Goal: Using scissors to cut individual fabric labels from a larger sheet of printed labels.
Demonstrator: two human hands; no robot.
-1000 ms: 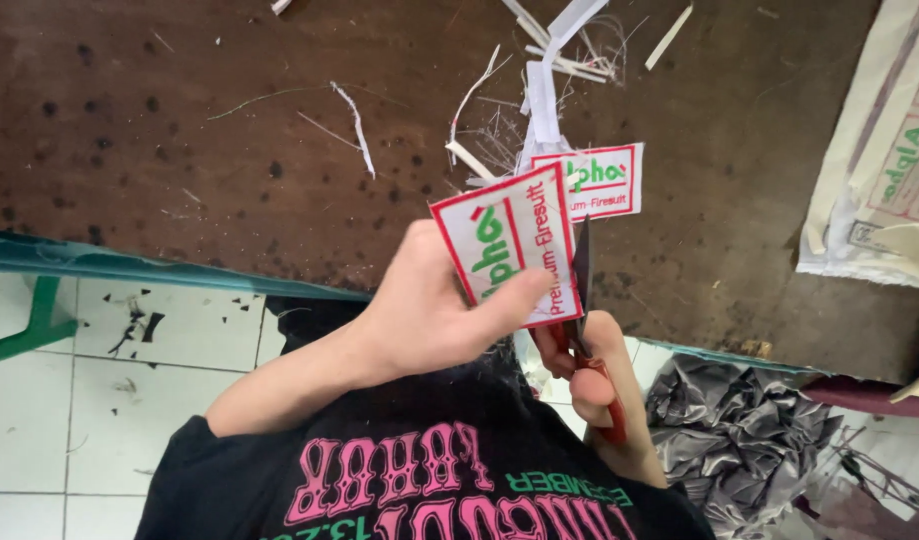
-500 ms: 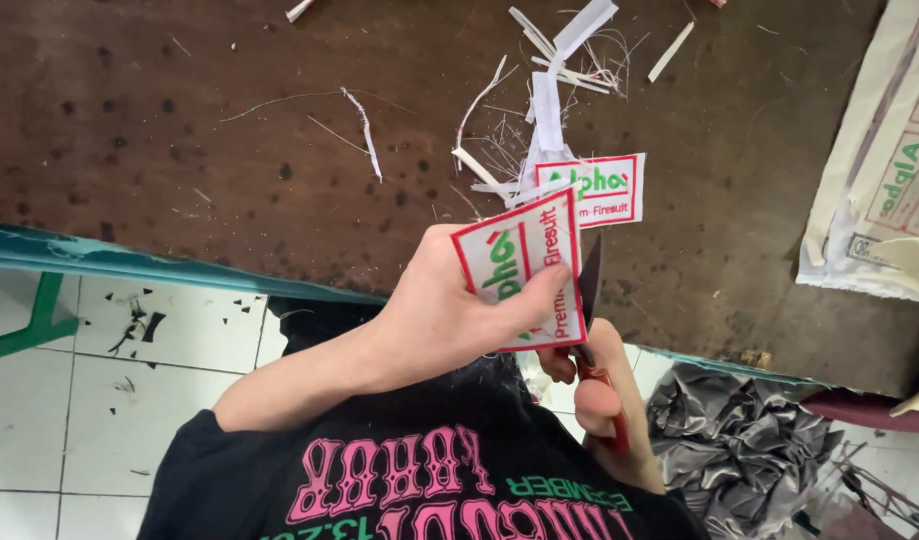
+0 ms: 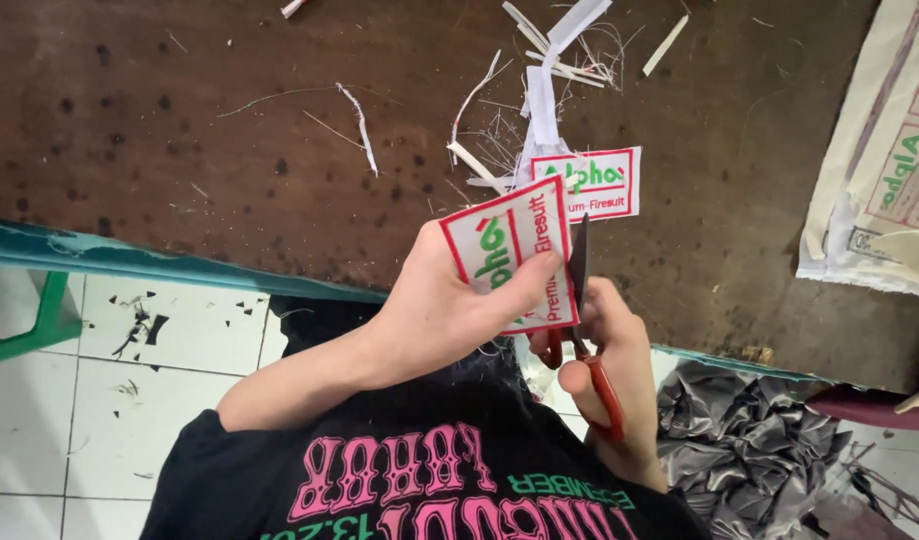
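The brown counter (image 3: 180,150) lies mostly bare to the left, crossed only by thin white strips (image 3: 360,125). Straight ahead, a cut label (image 3: 590,185) and a heap of scraps (image 3: 555,60) crowd the surface. A printed sheet (image 3: 880,170) blocks the right edge.

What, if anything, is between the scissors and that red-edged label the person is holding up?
Nothing visible. The left hand pinches the label by its lower part, and the scissors in the right hand sit right at its right edge, clear of the thumb.
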